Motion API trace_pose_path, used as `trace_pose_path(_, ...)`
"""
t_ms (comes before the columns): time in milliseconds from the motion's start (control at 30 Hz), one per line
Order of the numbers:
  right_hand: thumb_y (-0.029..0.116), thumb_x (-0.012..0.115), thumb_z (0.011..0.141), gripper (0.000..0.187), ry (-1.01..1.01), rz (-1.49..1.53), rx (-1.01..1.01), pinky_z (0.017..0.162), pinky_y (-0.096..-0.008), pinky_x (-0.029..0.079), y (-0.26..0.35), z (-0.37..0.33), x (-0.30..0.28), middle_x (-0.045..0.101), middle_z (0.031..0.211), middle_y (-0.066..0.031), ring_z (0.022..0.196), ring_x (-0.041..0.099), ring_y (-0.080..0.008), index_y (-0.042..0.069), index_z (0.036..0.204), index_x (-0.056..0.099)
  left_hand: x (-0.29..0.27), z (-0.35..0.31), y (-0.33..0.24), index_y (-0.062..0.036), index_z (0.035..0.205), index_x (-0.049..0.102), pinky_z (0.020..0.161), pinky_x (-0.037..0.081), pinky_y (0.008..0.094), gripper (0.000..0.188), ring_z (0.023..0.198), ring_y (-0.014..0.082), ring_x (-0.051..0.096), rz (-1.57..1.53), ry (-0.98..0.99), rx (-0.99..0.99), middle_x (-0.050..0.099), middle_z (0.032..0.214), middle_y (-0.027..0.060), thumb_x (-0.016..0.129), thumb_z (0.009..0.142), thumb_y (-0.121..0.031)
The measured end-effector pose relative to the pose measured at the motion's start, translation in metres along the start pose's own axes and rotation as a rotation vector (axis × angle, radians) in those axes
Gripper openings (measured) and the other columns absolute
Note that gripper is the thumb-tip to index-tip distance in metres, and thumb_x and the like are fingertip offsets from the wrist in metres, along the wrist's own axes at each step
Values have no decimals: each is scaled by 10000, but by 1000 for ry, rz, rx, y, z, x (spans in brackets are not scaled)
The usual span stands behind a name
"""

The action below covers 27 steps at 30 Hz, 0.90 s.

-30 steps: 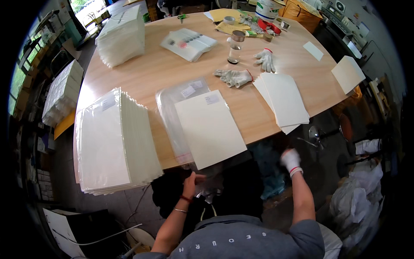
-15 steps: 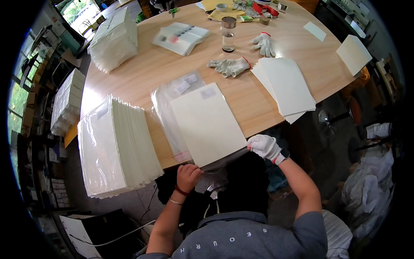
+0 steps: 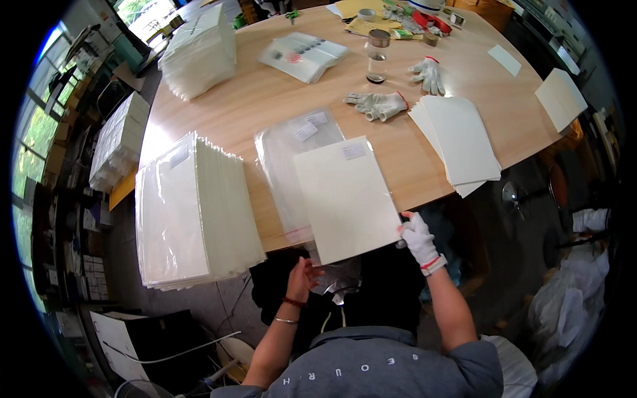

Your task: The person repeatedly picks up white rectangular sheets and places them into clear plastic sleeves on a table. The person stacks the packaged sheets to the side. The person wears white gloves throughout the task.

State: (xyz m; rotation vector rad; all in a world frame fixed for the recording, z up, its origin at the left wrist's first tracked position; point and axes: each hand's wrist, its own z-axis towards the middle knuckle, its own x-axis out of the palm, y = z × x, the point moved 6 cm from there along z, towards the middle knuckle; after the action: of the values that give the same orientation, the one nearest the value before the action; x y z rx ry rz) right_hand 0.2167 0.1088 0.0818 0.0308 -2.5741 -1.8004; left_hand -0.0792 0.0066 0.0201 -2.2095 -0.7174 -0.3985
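Note:
A cream sheet in a clear plastic sleeve (image 3: 348,205), with a small label near its top, overhangs the table's front edge. My right hand (image 3: 419,243), in a white glove, grips its lower right edge. My left hand (image 3: 304,280) is bare, its fingers loosely apart beside the lower left corner, where clear plastic hangs below the sheet. Whether those fingers touch the plastic is unclear. Partly under the sheet lie flat clear sleeves (image 3: 277,169) with labels and a pinkish strip. On the left stands a tall stack of filled sleeves (image 3: 169,219).
Loose white sheets (image 3: 461,142) lie to the right. Beyond are two white gloves, one palm-down glove (image 3: 378,105) nearest, and a glass bottle (image 3: 377,60). Plastic packs (image 3: 303,56) and a bulky sleeve stack (image 3: 199,53) sit at the back. A thin board (image 3: 561,99) overhangs the right edge.
My right hand has gone from the sleeve's lower corner to a grip on the sheet's right edge. The sheet has shifted right over the flat sleeves. My left hand's fingers have loosened.

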Motion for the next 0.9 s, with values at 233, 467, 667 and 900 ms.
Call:
trace_pose_path(233,-2,491,784,454,233,-42,-1,614,-198,434,-7,-36,-21,515,728,8,630,479,-46,-62,1214,355,54,-31,1,-54,871,539,472,398,175,159,533,79,518,321,114,19,564,642,20,523,853,-211)
trace_pose_path(467,-8,485,737,336,343,-90,-220,600,-194,412,14,-54,70,533,802,-19,651,480,-55,-18,1072,510,104,-143,-137,-4,736,544,460,408,216,105,512,97,519,1129,278,876,527,579,28,520,815,-69)
trace_pose_path(667,94,516,804,350,768,9,-277,649,-213,432,152,-67,264,561,759,-34,710,522,-83,-44,1124,484,-40,-263,-279,3,720,519,540,401,221,124,589,109,512,798,-591,1119,523,641,28,477,800,-81)
trace_pose_path(900,155,509,814,277,861,-229,-619,713,-242,470,163,-69,357,634,892,-128,787,612,-152,-44,998,568,-100,-235,-310,-53,1127,461,983,231,462,402,1249,316,249,1808,-1237,928,290,1339,159,526,732,-87)
